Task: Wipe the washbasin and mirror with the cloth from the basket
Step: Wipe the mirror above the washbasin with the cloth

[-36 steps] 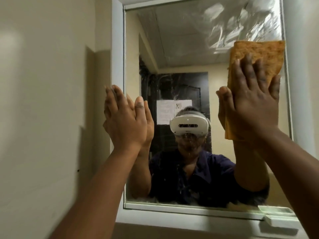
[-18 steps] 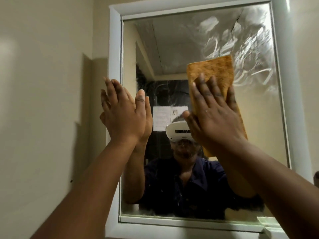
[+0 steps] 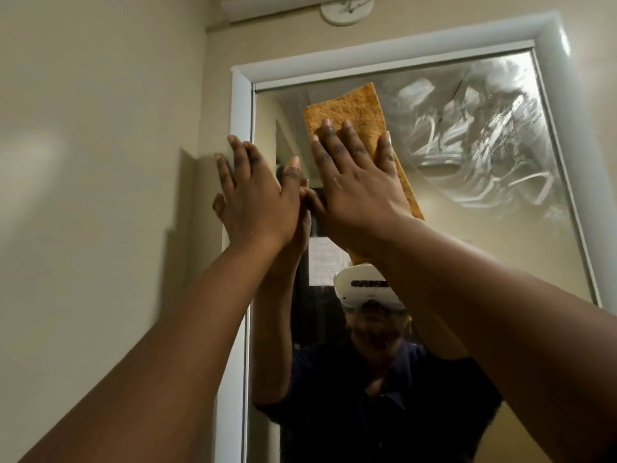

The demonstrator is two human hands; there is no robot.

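Cloth [image 3: 354, 110] sits flat on the mirror [image 3: 467, 228] near its top-left corner, pinned by the right hand [image 3: 359, 182] with straight fingers, left hand [image 3: 257, 198] open on the left frame edge; only palm pressure holds it, so easing off could drop it.

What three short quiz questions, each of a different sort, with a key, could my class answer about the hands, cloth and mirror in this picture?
1. True or false: the right hand presses the orange cloth flat on the mirror.
2. Where is the left hand? A. mirror's left edge B. on the cloth C. hanging down
3. Fill in: smeared streaks show on the glass to the ___ of the cloth.

Key: 1 true; 2 A; 3 right.
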